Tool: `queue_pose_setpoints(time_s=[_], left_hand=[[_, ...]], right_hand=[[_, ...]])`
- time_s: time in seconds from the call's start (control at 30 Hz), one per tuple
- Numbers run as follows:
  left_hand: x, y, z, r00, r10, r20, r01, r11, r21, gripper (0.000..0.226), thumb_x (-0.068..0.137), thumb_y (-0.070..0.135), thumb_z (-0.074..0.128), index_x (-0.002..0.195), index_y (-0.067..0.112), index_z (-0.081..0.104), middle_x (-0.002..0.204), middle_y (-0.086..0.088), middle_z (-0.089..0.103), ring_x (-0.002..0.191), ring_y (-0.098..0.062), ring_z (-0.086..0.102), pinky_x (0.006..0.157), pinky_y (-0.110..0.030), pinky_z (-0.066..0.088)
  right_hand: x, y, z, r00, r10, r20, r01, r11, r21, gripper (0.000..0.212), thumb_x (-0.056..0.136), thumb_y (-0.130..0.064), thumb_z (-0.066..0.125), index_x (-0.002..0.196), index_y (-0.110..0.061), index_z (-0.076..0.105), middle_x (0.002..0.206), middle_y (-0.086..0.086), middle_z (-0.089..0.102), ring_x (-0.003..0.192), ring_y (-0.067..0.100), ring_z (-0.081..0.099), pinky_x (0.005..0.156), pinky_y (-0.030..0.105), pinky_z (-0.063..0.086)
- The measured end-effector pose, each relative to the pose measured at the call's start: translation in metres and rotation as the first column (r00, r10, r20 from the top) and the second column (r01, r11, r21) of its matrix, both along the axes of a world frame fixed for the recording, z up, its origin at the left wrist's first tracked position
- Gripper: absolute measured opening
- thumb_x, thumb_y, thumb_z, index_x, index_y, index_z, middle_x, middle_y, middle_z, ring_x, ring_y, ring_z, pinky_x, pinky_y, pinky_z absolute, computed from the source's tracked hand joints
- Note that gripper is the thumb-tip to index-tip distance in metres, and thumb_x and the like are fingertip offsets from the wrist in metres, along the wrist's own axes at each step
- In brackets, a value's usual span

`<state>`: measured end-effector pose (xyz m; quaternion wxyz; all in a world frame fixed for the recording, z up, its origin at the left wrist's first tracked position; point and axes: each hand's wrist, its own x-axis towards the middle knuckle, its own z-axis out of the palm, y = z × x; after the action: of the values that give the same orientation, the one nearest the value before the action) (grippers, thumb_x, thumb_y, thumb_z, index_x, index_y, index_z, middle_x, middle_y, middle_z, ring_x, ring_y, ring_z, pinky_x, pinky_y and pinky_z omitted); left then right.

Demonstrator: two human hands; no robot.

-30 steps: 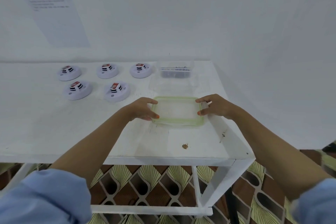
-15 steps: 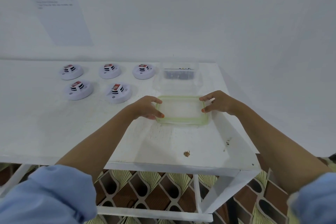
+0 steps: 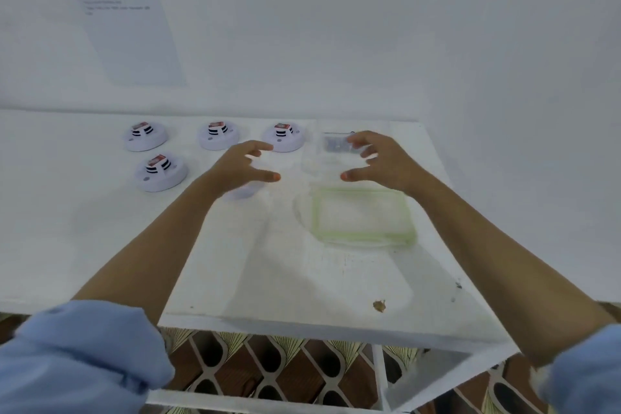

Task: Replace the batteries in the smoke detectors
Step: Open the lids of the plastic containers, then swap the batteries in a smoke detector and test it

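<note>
A printed sheet (image 3: 124,17) hung on the far wall at the left. Four smoke detectors (image 3: 160,171) sat on the white table (image 3: 84,239), three in a far row and one nearer. A fifth detector (image 3: 243,194) showed partly beneath the left hand (image 3: 240,168), which hovered with fingers spread, holding nothing. Further right, the right hand (image 3: 379,161) held loosely curved, empty fingers over a clear box (image 3: 336,148); whether they touched was too blurred to tell. A green-rimmed lid (image 3: 361,217) lay flat nearer.

A white table (image 3: 67,228) bears smoke detectors (image 3: 160,172), a clear container (image 3: 331,153) and a green-rimmed lid (image 3: 363,217).
</note>
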<state>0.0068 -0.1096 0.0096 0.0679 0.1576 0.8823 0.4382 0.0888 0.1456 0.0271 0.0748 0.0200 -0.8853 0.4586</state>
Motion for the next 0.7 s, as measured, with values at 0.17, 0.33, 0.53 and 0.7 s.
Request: queue_pose_setpoints(time_s=[0.17,0.33,0.53,0.7], left_hand=[[-0.034,-0.044,-0.01,0.995,-0.073,0.068,0.079,0.994,-0.079,0.106,0.044,0.041,0.083,0.138,0.027,0.036,0.138,0.0,0.038,0.117,-0.01,0.034,0.092,-0.027,0.034],[-0.066,-0.078,-0.025,0.981,-0.16,0.113,0.181,0.962,-0.206,0.104,0.063,0.017,0.085,0.145,0.022,0.021,0.149,0.001,0.026,0.134,-0.015,0.027,0.103,-0.026,0.029],[-0.085,-0.088,-0.044,0.949,-0.248,0.197,0.288,0.934,-0.214,0.114,0.056,0.019,0.09,0.146,0.015,0.019,0.15,0.0,0.027,0.136,-0.017,0.029,0.107,-0.029,0.032],[-0.09,-0.088,-0.05,0.931,-0.313,0.186,0.346,0.921,-0.181,0.114,0.036,0.042,0.084,0.136,0.021,0.033,0.134,0.005,0.044,0.121,-0.011,0.043,0.1,-0.025,0.038]], right_hand=[[-0.05,-0.076,-0.014,0.977,0.178,0.115,-0.164,0.979,-0.122,0.082,0.065,-0.011,0.082,0.134,-0.015,0.038,0.12,-0.002,0.044,0.107,0.014,0.044,0.093,0.023,0.038],[-0.092,-0.127,-0.044,0.931,0.231,0.284,-0.226,0.973,-0.052,0.096,0.068,-0.015,0.081,0.143,-0.016,0.022,0.142,0.001,0.033,0.126,0.015,0.035,0.098,0.025,0.033],[-0.111,-0.146,-0.062,0.918,0.217,0.333,-0.248,0.967,0.052,0.099,0.065,-0.01,0.083,0.142,-0.009,0.02,0.141,0.001,0.034,0.127,0.014,0.035,0.097,0.019,0.028],[-0.119,-0.149,-0.07,0.925,0.217,0.313,-0.257,0.962,0.09,0.068,0.059,-0.006,0.085,0.117,-0.017,0.052,0.101,-0.011,0.056,0.09,0.001,0.052,0.085,0.02,0.041]])
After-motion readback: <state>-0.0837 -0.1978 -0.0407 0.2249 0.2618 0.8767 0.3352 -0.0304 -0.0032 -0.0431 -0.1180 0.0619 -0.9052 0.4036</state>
